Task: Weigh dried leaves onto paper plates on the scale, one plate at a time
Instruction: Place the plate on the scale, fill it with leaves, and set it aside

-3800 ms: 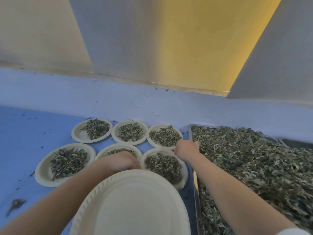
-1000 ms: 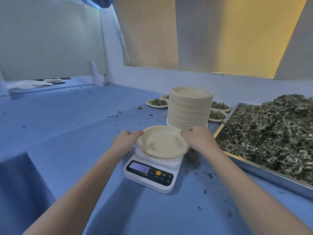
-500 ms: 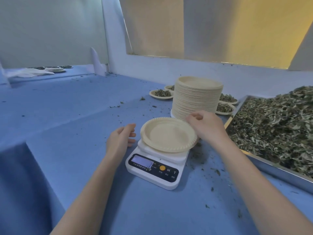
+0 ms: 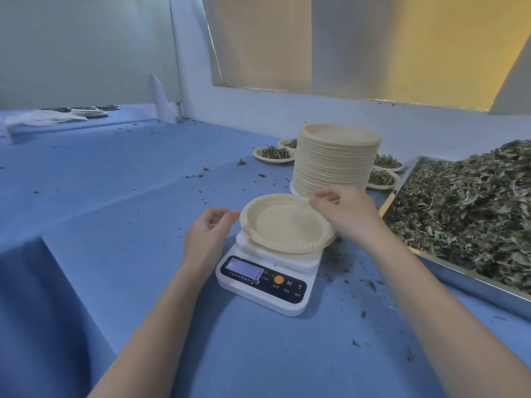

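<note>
Head view: left hand (image 4: 208,234) has released the paper plate (image 4: 286,222).

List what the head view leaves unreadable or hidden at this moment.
- Scale display: lit, digits too small and blurred.
- Tray of dried leaves: cut off by the right edge.
- Filled plates: partly hidden behind the plate stack.
- Right hand fingers: whether they touch the empty plate is unclear.

Scale display (image 4: 244,268) digits unreadable; tray (image 4: 471,280) cut off.
</note>
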Demonstrator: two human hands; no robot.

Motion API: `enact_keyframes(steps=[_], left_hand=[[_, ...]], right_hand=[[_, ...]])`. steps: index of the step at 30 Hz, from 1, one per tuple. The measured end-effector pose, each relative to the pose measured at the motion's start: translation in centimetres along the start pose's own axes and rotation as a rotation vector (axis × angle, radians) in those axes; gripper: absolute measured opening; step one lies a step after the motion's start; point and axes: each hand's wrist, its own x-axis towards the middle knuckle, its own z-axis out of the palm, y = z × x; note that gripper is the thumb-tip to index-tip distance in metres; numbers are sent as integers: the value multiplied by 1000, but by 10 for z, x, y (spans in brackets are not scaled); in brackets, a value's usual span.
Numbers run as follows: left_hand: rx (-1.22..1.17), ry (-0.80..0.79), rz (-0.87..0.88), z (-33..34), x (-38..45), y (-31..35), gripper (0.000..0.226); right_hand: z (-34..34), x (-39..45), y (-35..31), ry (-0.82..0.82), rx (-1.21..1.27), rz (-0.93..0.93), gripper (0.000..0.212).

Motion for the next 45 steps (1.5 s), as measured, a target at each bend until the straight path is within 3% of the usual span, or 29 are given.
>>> enact_keyframes(steps=[2,7,12,16,18,21,23,25,29,34,40,45], left_hand=[[-4,-25,-4,0,0,-1,27],[-10,-30,4,0,3,-5,14],[-46,-52,0,-1,-1,0,29],[8,-6,19,0,-4,1,12],[155,80,151,3,-8,4,5],[405,185,469,13,-17,20,18],[524,145,665,20,-23,37,35],[588,50,739,30,-29,53,45],[628,-118,725,56,-41,76,51],[555,-200,737,103,-55,99,36],[492,-496,669,188,-74,114,38],[696,-646,560,243,-65,107,46]], right_hand=[[-6,-4,-4,-96,-42,-47,48],[-20,-17,-16,-521,-292,-125,110],[-13,-18,-19,-558,-463,-206,125],[-15,-18,-19,-547,-475,-202,124],[-16,-18,-19,-528,-461,-204,121],[-17,-20,-22,-466,-447,-239,116],[-19,-21,-24,-426,-421,-263,112],[-23,-23,-26,-407,-385,-275,108],[-38,-28,-21,-368,-333,-282,99],[-78,-37,9,-285,-274,-258,90],[-132,-48,72,-244,-325,-20,53],[-162,-50,123,-203,-495,169,69]])
